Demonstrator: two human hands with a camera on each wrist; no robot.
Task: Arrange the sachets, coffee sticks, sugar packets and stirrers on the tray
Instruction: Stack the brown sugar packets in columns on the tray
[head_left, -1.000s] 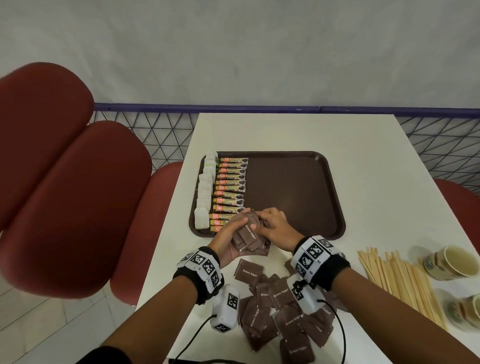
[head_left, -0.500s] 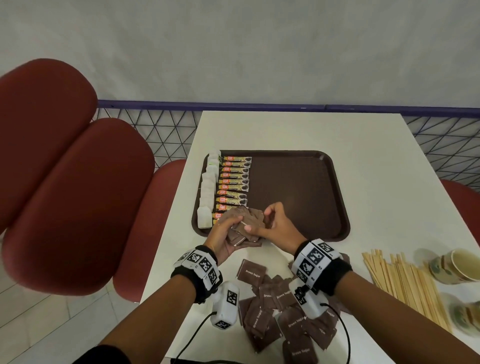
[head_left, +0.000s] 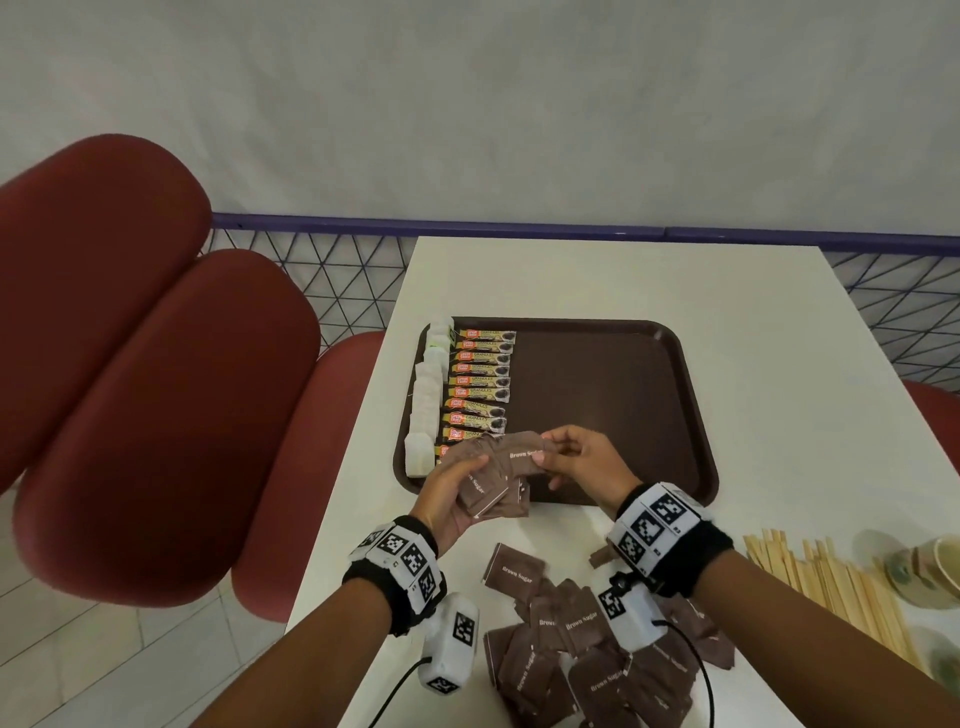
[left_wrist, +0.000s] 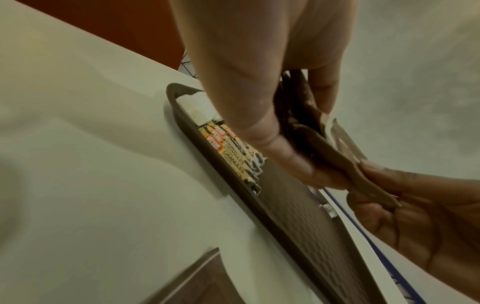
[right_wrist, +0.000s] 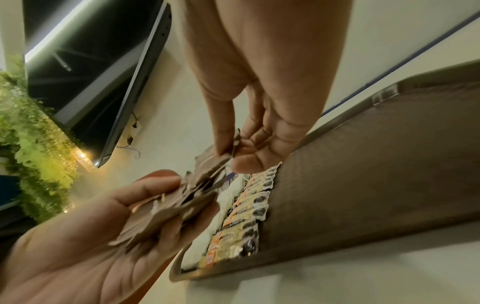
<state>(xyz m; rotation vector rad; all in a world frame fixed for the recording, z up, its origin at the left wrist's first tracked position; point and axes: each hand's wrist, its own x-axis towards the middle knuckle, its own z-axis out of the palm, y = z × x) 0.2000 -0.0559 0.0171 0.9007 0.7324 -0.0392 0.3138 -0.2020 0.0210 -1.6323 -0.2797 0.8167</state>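
Observation:
A brown tray (head_left: 696, 415) lies on the white table (head_left: 779, 364). Down its left side run a row of white sachets (head_left: 423, 410) and a row of coffee sticks (head_left: 480, 384). Over the tray's near left corner my left hand (head_left: 457, 483) grips a fanned stack of brown sugar packets (head_left: 488, 493). My right hand (head_left: 571, 457) pinches the top packet (head_left: 522, 460) of that stack by its right edge. The left wrist view shows the same packet (left_wrist: 337, 164) held between both hands. In the right wrist view my fingertips (right_wrist: 226, 148) pinch the packet above the stack (right_wrist: 166, 214).
A loose heap of brown sugar packets (head_left: 571, 649) lies on the table near me, under my wrists. Wooden stirrers (head_left: 831, 587) lie at the right, next to paper cups (head_left: 930, 571). Red chairs (head_left: 156, 415) stand to the left of the table.
Both hands have risen a little with the stack. My right hand has drawn the top packet out to the right, so that the stack is fanned wider.

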